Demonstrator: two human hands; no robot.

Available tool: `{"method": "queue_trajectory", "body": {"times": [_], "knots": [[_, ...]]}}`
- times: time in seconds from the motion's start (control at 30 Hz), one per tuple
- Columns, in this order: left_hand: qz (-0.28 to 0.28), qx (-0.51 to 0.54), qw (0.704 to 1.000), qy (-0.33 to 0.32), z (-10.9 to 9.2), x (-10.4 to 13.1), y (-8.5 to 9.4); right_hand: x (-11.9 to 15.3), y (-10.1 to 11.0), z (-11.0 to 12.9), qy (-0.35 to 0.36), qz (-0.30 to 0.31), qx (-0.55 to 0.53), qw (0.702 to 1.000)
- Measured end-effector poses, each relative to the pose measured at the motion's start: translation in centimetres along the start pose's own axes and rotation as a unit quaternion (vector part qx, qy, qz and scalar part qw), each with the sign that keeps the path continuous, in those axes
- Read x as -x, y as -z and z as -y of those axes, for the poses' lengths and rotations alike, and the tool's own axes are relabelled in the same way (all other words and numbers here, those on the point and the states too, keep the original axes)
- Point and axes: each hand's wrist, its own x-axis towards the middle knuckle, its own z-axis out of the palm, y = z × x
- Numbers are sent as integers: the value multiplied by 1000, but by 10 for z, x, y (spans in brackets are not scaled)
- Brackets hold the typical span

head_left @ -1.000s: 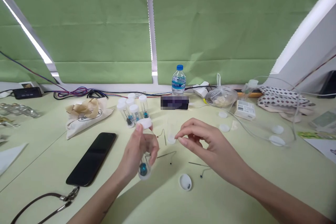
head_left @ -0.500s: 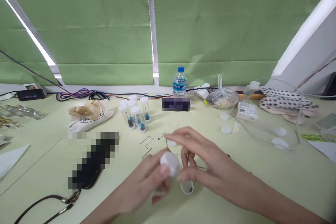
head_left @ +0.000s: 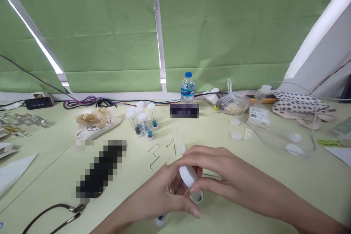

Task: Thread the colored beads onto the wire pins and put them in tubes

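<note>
My left hand (head_left: pixel 161 193) is wrapped around a clear tube, whose lower end with a blue part (head_left: pixel 161 219) shows below the palm. On the tube's upper end sits a white cap (head_left: pixel 188 176), gripped between the thumb and fingers of my right hand (head_left: pixel 219 175). Just under my right thumb stands an open white-rimmed tube (head_left: pixel 196 196) with something dark inside. A clear tube (head_left: pixel 181 139) stands upright beyond my hands. Bent metal rods (head_left: pixel 155 162) lie to the left of it, beside a thin hooked wire (head_left: pixel 171 142).
Several capped tubes (head_left: pixel 142 120) stand behind the rods. Farther back are a water bottle (head_left: pixel 188 89), a cloth pouch (head_left: pixel 98 122) and a knotted plastic bag (head_left: pixel 233 102). White discs (head_left: pixel 236 136) lie at the right. A blurred dark object (head_left: pixel 101 172) with a strap is at the left.
My right hand has come onto the white cap. My left thumb has moved off the cap and lower, and the tube has shifted slightly right.
</note>
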Motion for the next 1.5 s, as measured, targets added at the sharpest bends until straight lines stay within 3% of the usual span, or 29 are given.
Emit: {"method": "queue_trajectory", "body": {"times": [0.1,0.3,0.73,0.87,0.93,1.03,1.17,1.23,1.37,1.5], "knots": [[-27,-36,999,9,2,-4,-1,0,3,-1,3,-9,13,1000],[-25,-69,997,15,0,-7,1,4,7,-2,-10,-17,26,999],[-84,-122,988,45,11,-10,1,2,-2,-5,21,-14,94,995],[-76,-93,993,-10,5,-6,7,2,-7,-2,44,-52,105,992],[-96,-89,988,-79,1,-4,18,4,-7,1,39,-76,136,987],[-196,-100,958,-184,-5,-3,47,8,-1,3,30,-83,191,978],[-372,-72,889,-258,-4,-9,98,13,12,3,22,-51,237,970],[-463,-16,836,-294,3,-14,121,16,18,3,2,-45,243,969],[-525,8,791,-314,21,-22,151,21,26,0,-29,-41,253,966],[-546,2,778,-310,37,-29,160,26,31,-2,-45,-42,269,961]]}}
